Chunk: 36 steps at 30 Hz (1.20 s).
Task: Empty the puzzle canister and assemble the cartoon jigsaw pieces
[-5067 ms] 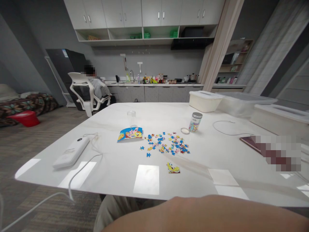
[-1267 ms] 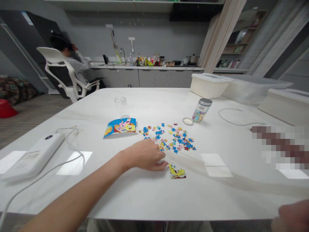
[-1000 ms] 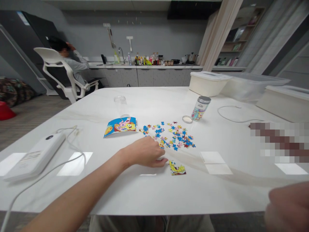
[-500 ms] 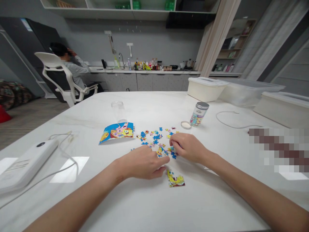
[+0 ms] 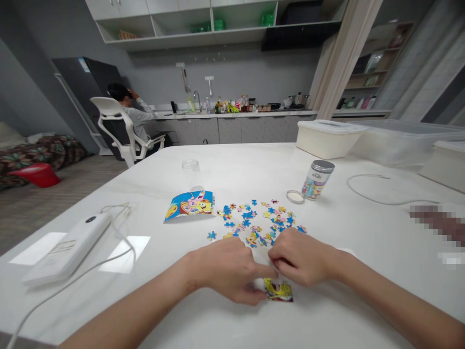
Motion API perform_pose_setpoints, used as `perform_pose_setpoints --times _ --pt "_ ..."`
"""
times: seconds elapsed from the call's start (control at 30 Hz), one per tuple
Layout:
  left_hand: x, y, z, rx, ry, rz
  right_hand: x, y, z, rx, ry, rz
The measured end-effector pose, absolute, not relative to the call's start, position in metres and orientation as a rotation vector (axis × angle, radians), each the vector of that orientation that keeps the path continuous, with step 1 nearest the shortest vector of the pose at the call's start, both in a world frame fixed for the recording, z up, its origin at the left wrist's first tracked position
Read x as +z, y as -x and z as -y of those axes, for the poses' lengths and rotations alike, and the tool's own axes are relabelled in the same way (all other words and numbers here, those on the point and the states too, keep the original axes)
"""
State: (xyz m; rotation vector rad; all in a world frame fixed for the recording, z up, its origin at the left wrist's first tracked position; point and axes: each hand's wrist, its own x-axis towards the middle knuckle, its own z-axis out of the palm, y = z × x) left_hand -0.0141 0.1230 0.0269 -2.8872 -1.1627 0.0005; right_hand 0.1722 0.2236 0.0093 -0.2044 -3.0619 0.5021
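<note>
A small joined section of jigsaw puzzle (image 5: 279,291), yellow with a cartoon face, lies on the white table close to me. My left hand (image 5: 232,269) is at its left edge, index finger stretched over the top and thumb apart below, the other fingers curled. My right hand (image 5: 300,257) is closed in a pinch just above the section's upper edge; whatever its fingertips hold is hidden. Beyond both hands, loose jigsaw pieces (image 5: 247,223) are scattered, mostly blue, yellow and pink. A picture sheet (image 5: 192,203) with cartoon characters stands curled behind them to the left.
A printed can (image 5: 317,180) with a silver lid stands right of the pieces, beside a ring-shaped lid (image 5: 295,197). Left are a clear cup (image 5: 191,174) and a white power strip (image 5: 69,249) with cable. Storage boxes (image 5: 329,139) line the back right. A person (image 5: 134,116) sits far left.
My right hand has come from the loose pieces toward me, to the joined section. The left index finger now reaches over that section. The camera view has shifted left and up.
</note>
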Motion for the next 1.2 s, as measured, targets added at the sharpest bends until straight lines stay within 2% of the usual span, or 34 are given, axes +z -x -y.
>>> perform_pose_setpoints --times 0.33,0.73,1.0,1.1,1.2 --pt "0.019 0.024 -0.133 0.063 2.729 1.26 0.024 -0.175 -0.225 0.545 0.232 3.111" --pt "0.013 0.021 -0.135 0.055 2.685 1.167 0.029 -0.186 -0.244 1.668 0.486 3.093" --pt "0.015 0.028 -0.138 0.043 2.752 1.277 0.033 -0.19 -0.245 2.084 0.485 3.075" --pt "0.022 0.034 -0.139 0.087 2.747 1.366 0.034 -0.189 -0.249 1.988 0.428 2.98" --pt "0.027 0.033 -0.138 0.147 2.723 1.43 0.034 -0.185 -0.254 1.471 0.591 2.761"
